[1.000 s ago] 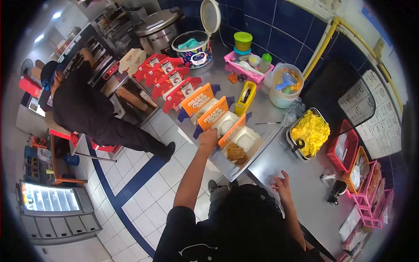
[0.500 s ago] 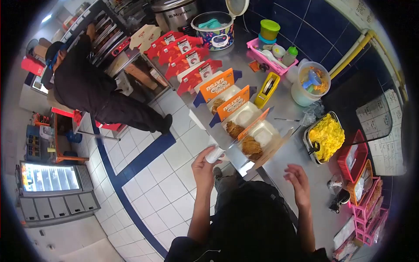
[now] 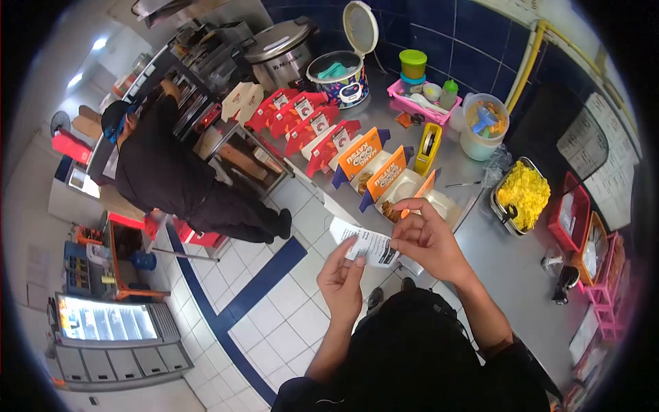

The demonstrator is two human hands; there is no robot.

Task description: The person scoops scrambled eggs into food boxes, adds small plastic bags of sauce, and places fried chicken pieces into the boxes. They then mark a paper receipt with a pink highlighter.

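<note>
A white printed receipt (image 3: 371, 248) hangs between my hands, over the counter's front edge. My left hand (image 3: 341, 280) pinches its lower left part between thumb and fingers. At its right edge, my right hand (image 3: 434, 246) closes thumb and fingertips on the paper. Just beyond are open takeaway boxes with orange lids (image 3: 362, 155), and fried chicken (image 3: 388, 211) shows in the nearest ones, partly covered by my right hand. Several boxes with red lids (image 3: 336, 144) continue the row toward the back.
On the steel counter (image 3: 491, 295) are a yellow tape dispenser (image 3: 427, 149), a tray of yellow shredded food (image 3: 525, 196), a lidded tub (image 3: 473, 141) and a pink basket (image 3: 439, 113). A rice cooker (image 3: 343, 93) stands behind. A co-worker in black (image 3: 165, 151) stands at the left.
The receipt, crumpled in my left hand before, is now spread out. My right hand has come across from the right to grip its edge. The view has shifted slightly.
</note>
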